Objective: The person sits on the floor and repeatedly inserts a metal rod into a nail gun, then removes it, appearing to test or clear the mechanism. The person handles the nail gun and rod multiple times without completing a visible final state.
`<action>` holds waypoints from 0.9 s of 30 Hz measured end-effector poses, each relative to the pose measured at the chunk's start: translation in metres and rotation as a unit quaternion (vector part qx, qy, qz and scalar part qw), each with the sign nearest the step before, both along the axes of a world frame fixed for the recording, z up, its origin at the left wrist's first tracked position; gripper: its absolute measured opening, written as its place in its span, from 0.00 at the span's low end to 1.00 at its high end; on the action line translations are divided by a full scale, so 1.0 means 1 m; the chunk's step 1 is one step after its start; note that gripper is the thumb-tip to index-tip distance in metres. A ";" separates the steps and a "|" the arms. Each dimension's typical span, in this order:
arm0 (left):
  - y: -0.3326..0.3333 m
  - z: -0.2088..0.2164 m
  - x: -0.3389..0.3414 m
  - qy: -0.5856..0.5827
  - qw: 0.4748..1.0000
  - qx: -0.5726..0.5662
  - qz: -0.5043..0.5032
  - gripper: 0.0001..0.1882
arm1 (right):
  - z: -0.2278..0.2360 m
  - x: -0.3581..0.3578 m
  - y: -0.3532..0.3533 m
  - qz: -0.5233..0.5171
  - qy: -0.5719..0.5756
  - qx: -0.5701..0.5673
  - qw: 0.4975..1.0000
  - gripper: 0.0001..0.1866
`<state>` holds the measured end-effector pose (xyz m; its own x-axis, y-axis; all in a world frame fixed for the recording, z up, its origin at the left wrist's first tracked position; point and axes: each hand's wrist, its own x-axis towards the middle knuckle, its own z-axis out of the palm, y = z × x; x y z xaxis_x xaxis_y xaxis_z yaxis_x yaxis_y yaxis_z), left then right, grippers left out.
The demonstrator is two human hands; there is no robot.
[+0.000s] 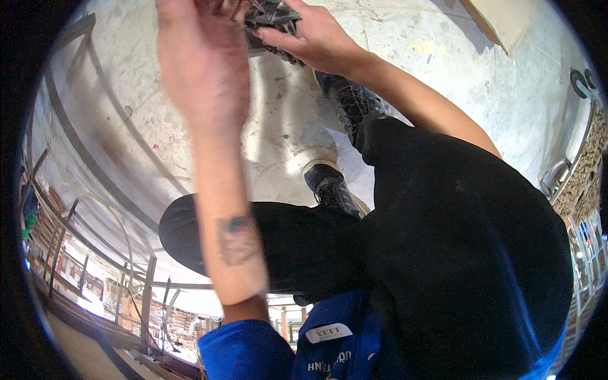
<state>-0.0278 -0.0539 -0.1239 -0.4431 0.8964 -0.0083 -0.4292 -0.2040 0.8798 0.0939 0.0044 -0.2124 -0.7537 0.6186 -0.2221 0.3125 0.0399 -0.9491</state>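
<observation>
At the top of the head view, my right hand point(320, 41) grips a dark, crumpled bundle point(271, 18). Its thumb lies along the near side and its fingers are on the far side. The bundle is black and shiny with ragged, strip-like edges; its exact kind cannot be made out. My left hand point(206, 76) is just left of the bundle, smeared by motion. Its fingers run past the upper edge, so whether it touches the bundle is hidden.
Below my hands lies a pale, stained concrete floor point(278, 126). My dark shoes point(329, 187) and bent knees are close beneath. A tan board point(503, 22) is at the upper right. Metal framing point(82, 152) curves along the left, and stacked wood pieces point(582, 168) stand far right.
</observation>
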 end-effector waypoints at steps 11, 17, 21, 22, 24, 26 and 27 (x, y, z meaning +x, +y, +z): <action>0.008 -0.048 0.043 0.098 0.983 0.043 0.148 0.20 | -0.022 -0.015 -0.020 -0.008 0.125 0.309 0.943 0.20; -0.058 -0.044 0.012 0.376 0.838 -0.200 0.342 0.17 | 0.003 -0.019 -0.015 -0.058 -0.049 0.089 0.993 0.20; -0.129 -0.079 -0.045 0.152 0.783 -0.434 0.419 0.18 | 0.003 -0.018 -0.007 -0.118 0.056 0.063 0.989 0.20; -0.154 -0.090 -0.054 0.111 0.764 -0.487 0.409 0.18 | 0.004 -0.024 -0.015 -0.120 0.068 0.046 0.989 0.20; -0.168 -0.116 -0.038 0.242 0.748 -0.582 0.210 0.16 | 0.006 -0.023 -0.018 -0.102 0.048 -0.014 0.994 0.19; -0.148 -0.135 -0.002 0.343 0.774 -0.532 -0.026 0.16 | 0.012 -0.013 -0.019 -0.062 -0.015 -0.104 0.993 0.19; -0.136 -0.143 0.025 0.431 0.798 -0.419 -0.045 0.15 | 0.010 -0.009 -0.014 -0.044 0.002 -0.044 0.998 0.19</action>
<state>-0.0024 -0.1904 -0.2665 -0.5428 0.7645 -0.3478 0.4291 0.6084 0.6676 0.0849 -0.0098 -0.2021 -0.6975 0.6615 -0.2755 0.3078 -0.0705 -0.9488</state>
